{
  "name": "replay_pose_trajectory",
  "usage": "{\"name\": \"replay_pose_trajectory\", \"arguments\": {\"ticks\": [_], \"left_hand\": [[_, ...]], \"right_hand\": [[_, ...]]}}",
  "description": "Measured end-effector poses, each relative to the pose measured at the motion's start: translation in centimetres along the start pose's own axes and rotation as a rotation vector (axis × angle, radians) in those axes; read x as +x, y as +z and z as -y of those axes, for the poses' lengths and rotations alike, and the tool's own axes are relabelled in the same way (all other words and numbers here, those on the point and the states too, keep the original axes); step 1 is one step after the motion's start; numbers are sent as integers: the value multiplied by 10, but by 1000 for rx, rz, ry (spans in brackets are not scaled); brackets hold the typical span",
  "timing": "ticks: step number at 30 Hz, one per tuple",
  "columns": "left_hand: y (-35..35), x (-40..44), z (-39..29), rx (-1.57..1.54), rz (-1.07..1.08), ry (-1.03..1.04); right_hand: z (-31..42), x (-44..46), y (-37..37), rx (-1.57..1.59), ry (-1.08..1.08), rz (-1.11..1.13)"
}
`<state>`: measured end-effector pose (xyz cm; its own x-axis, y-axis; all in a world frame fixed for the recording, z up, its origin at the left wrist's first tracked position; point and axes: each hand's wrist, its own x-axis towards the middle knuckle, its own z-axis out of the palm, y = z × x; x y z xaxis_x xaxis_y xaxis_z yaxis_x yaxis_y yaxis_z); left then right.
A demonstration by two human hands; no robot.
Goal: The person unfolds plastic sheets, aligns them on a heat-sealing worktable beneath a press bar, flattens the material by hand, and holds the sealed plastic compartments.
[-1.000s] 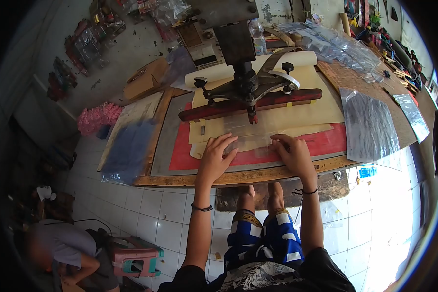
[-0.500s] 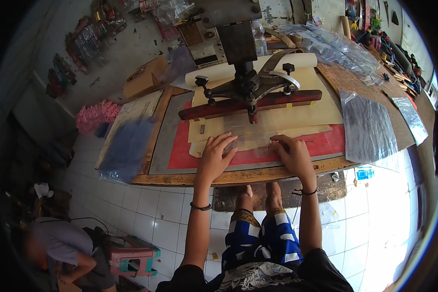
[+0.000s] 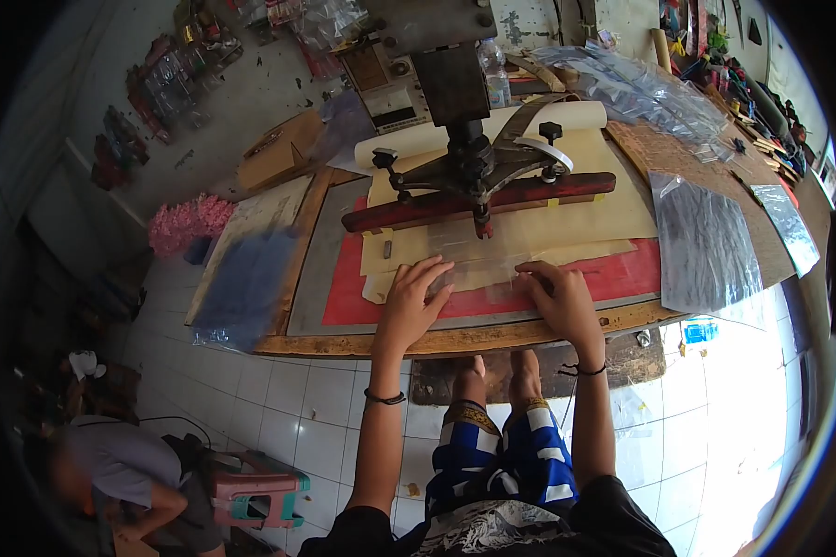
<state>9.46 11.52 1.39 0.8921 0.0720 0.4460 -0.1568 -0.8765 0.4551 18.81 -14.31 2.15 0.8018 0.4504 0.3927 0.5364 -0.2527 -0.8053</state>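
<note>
A clear plastic sheet (image 3: 481, 265) lies on the pale yellow sheet (image 3: 585, 223) beneath a press with a dark red bar (image 3: 437, 208). My left hand (image 3: 416, 295) rests at the left edge of the plastic, fingers stretched out and thumb apart. At the opposite edge, my right hand (image 3: 563, 297) has its fingers bent and the tips closed on the plastic. A red mat (image 3: 622, 273) shows around and under the yellow sheet. Left of the plastic lies a small grey metal block (image 3: 387, 250).
Grey-patterned plastic sheets (image 3: 706, 243) lie at right, blue film (image 3: 246, 283) at left. A pile of clear packaging (image 3: 632, 88) and a water bottle (image 3: 495, 74) stand behind. The wooden table edge (image 3: 474, 340) runs in front. Another person (image 3: 135, 464) sits lower left near a stool (image 3: 255, 492).
The whole view has shifted very slightly. Both hands stay in the same place on the plastic, and the press bar has not visibly moved.
</note>
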Motion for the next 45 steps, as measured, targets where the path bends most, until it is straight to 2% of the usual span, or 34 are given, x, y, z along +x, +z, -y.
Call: {"name": "replay_pose_trajectory", "arguments": {"ticks": [33, 45], "left_hand": [[0, -1, 2, -23, -14, -4], [1, -2, 3, -28, -37, 17]], "right_hand": [[-12, 0, 7, 0, -101, -44], [-13, 0, 8, -17, -62, -26]]}}
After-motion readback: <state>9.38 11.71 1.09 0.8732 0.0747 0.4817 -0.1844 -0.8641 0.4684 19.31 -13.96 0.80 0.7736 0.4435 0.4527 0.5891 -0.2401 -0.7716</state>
